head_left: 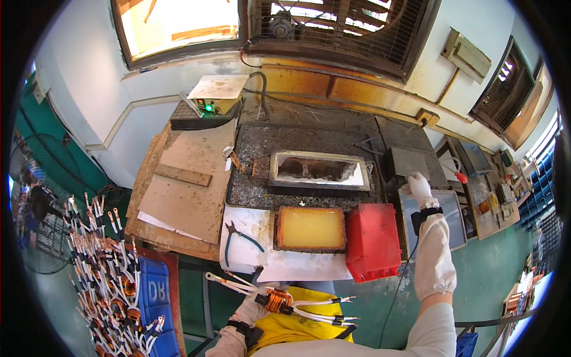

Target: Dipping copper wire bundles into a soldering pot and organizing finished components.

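Observation:
My left hand (253, 309), in a white glove, is closed around a copper-wound coil (278, 300) low in front of my body. White leads with bare copper ends stick out on both sides of the coil, and one at the left ends in a ring lug (211, 276). My right arm reaches forward to the right. The gloved right hand (418, 187) is curled at the edge of a dark grey metal box (416, 163), above a grey tray (443, 229). What its fingers hold, if anything, cannot be made out.
On the bench stand a rectangular trough of silvery metal (273, 172), a pan of yellow liquid (311, 229) and a red bin (373, 244). Cutting pliers (241, 237) lie on white paper. A control box (220, 98) stands behind. Many coils (113, 279) crowd a blue crate (153, 285).

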A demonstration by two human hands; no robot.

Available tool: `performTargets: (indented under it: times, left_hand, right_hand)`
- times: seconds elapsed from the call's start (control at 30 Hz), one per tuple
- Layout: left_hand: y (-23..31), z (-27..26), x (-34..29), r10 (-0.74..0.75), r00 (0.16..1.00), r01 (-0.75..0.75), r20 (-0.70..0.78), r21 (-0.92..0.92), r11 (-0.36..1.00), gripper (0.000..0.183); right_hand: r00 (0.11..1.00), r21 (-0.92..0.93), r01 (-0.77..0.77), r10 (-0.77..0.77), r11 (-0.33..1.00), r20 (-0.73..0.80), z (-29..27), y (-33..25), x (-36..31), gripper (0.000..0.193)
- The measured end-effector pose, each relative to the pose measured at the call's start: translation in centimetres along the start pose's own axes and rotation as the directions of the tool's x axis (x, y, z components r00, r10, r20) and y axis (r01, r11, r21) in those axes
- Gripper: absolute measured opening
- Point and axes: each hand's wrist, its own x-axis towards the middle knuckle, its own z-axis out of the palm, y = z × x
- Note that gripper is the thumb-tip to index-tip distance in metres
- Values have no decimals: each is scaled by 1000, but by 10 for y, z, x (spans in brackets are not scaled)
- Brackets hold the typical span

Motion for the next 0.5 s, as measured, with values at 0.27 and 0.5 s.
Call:
performTargets:
  times: [0.27, 0.5]
  left_hand:
    - [-10, -42, 19, -98, 993, 102, 62, -60, 993, 30]
    - [-16, -17, 15, 2, 999, -4, -35, -49, 999, 28]
  right_hand:
    - [987, 157, 155, -146, 975, -66, -8, 7, -47, 39]
    - [939, 345, 248, -313, 905, 145, -30, -70, -217, 24]
